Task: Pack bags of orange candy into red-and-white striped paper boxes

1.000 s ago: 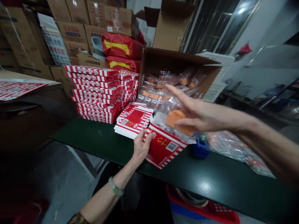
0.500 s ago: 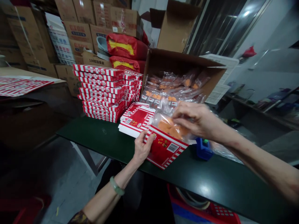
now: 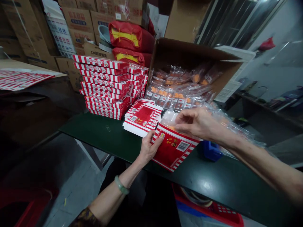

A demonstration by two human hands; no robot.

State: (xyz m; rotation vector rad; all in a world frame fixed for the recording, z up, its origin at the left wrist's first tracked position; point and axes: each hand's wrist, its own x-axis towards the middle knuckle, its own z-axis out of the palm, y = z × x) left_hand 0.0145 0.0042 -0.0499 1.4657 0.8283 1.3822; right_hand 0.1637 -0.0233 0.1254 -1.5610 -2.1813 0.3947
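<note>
Red carton (image 3: 171,148): keep your left hand (image 3: 148,148) clamped on its edge while right-hand (image 3: 196,123) fingers, pinching the pouch (image 3: 168,119), push it squarely in.

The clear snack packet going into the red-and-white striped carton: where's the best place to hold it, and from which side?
Probably by its free upper edge, from the right, as the right hand pinches the clear snack packet now. Its lower part already sits inside the striped carton, and the left hand steadies the carton's left edge, so that side is taken.
</note>
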